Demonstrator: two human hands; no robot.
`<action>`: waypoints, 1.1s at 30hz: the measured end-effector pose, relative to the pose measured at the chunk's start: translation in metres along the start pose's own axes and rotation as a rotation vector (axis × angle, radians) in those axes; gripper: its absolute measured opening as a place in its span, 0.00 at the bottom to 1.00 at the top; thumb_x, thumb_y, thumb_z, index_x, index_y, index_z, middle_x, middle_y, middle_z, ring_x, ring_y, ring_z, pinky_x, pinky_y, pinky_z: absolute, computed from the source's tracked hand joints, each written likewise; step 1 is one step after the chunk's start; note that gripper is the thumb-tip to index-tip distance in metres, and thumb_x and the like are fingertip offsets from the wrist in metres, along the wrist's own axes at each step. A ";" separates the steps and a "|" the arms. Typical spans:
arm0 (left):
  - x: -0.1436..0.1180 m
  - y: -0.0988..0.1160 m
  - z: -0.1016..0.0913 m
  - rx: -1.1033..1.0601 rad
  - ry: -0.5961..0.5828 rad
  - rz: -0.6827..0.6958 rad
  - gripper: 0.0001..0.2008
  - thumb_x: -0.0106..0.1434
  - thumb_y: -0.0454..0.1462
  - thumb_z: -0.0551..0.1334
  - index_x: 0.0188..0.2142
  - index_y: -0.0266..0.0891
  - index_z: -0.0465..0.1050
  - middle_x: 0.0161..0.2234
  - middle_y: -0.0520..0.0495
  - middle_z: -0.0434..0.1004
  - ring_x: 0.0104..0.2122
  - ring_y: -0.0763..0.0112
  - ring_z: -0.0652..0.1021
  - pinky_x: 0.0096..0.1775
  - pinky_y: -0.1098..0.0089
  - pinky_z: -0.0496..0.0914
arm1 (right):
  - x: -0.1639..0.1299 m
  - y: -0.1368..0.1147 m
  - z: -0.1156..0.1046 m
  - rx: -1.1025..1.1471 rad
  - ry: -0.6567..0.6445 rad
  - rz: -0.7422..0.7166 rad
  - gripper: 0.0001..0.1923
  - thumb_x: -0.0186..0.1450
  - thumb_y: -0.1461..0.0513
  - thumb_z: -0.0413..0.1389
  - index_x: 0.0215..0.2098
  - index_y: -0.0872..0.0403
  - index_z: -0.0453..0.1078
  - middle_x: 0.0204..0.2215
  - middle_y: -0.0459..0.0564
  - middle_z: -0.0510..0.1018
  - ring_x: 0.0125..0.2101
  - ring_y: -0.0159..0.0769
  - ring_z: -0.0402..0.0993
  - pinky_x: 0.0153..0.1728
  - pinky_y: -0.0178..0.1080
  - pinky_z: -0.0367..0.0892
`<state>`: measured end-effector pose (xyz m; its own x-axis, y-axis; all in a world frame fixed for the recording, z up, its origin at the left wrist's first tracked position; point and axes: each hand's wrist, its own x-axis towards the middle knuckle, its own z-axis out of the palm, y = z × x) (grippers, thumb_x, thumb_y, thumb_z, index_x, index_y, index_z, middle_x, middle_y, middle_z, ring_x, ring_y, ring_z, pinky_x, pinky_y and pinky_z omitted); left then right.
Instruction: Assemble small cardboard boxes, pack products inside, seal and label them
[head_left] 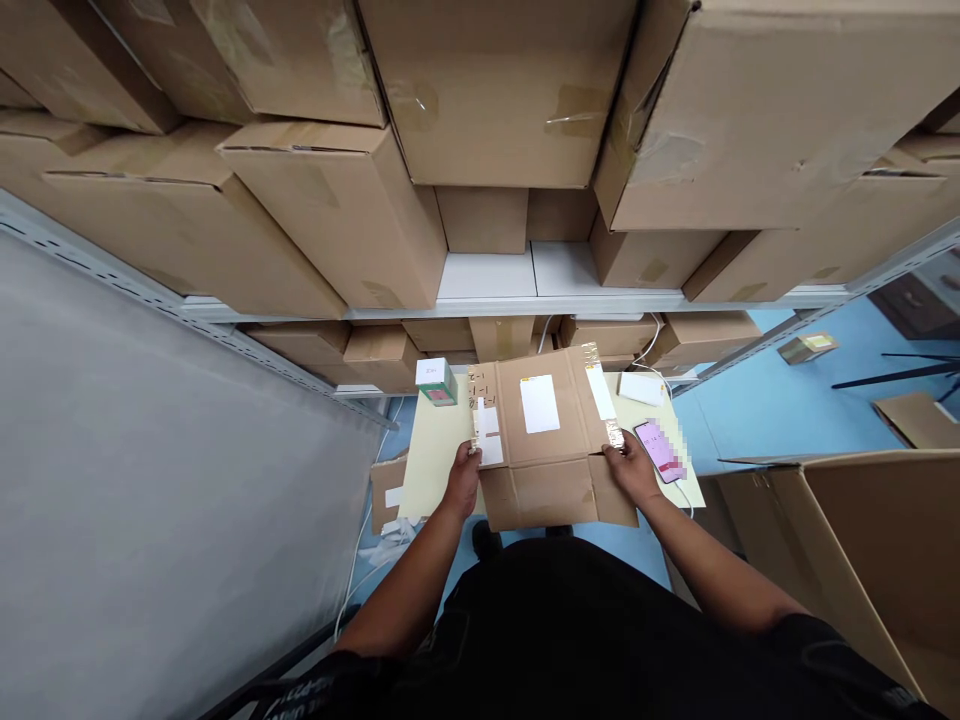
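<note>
The head view looked down on a person holding a creased, opened-out cardboard box [546, 450] by its two sides, over a pale yellow table [418, 470]. The left hand [463, 478] was closed on the left edge, and the right hand [631, 468] gripped the right side, just below a strip of shiny tape [614, 436]; the fingers curled beneath were hidden from me. The cardboard's near flaps reached past the table's front edge, and I could not tell whether any of it rested on the tabletop. A large white label [540, 404] sat near the middle of the board, with dark handwriting [478, 384] and smaller white patches along the left side. Beyond the left hand stood a small green-and-white box [436, 382]. Near the right hand lay a lit phone [657, 450], partly blurred, and behind it a white object [641, 388] by a white cable [651, 345]. Brown cartons [495, 90] crowded the shelves [480, 280] above and behind the table. To the person's right gaped a big open carton [795, 540], while on the left some crumpled plastic [388, 548] lay on the blue floor [697, 420].
</note>
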<state>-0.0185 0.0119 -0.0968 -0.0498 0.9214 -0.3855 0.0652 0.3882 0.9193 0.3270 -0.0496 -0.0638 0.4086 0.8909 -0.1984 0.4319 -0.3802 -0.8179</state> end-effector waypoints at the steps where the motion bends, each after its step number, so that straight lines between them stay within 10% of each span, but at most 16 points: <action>1: 0.000 0.002 0.000 -0.034 -0.016 -0.014 0.24 0.66 0.54 0.56 0.52 0.42 0.70 0.47 0.45 0.81 0.47 0.63 0.80 0.49 0.64 0.73 | 0.000 0.000 -0.002 0.023 -0.011 0.013 0.28 0.64 0.48 0.56 0.59 0.50 0.70 0.46 0.51 0.83 0.43 0.46 0.79 0.49 0.47 0.72; 11: -0.006 0.013 0.007 -0.321 -0.007 -0.110 0.35 0.66 0.61 0.55 0.57 0.35 0.71 0.58 0.36 0.77 0.55 0.57 0.79 0.54 0.60 0.75 | -0.018 -0.021 -0.020 0.225 -0.107 0.007 0.27 0.62 0.47 0.61 0.55 0.50 0.72 0.50 0.52 0.82 0.51 0.50 0.76 0.53 0.48 0.70; 20: -0.046 0.086 -0.002 -0.328 -0.239 0.068 0.34 0.58 0.53 0.70 0.57 0.36 0.72 0.51 0.38 0.81 0.53 0.50 0.79 0.56 0.55 0.71 | -0.009 -0.020 -0.019 0.024 0.005 0.088 0.28 0.66 0.41 0.53 0.51 0.51 0.75 0.45 0.55 0.83 0.47 0.52 0.77 0.49 0.49 0.70; 33: -0.128 0.161 0.020 0.640 -0.533 0.558 0.15 0.65 0.46 0.63 0.46 0.42 0.74 0.40 0.45 0.78 0.39 0.61 0.77 0.45 0.63 0.71 | -0.029 0.014 0.055 -0.108 -0.273 0.211 0.31 0.61 0.48 0.59 0.58 0.55 0.73 0.50 0.61 0.81 0.50 0.51 0.79 0.55 0.51 0.69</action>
<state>0.0179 -0.0430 0.0984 0.5943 0.8032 -0.0417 0.4746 -0.3083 0.8244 0.2766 -0.0669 -0.0991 0.2739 0.8182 -0.5056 0.4493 -0.5736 -0.6849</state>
